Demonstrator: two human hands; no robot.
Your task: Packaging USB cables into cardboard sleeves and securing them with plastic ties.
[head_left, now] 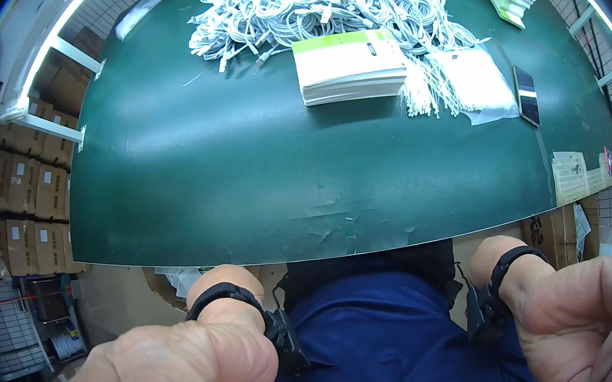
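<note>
While both fists are curled shut on nothing, my left hand [165,380] and right hand [588,313] sit below the green table [243,168], well apart from the white cables [314,1].

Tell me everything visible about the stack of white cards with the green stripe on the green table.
The stack of white flat cards with a light green band along the far edge is a neat, squared pile, many thin sheets deep by its layered front side. It looks like paper or card. A small dark mark sits on its top face. It lies flat on the dark green table mat, at the near edge of the heap of coiled white cables, which touches its far side. No hand touches it.
</note>
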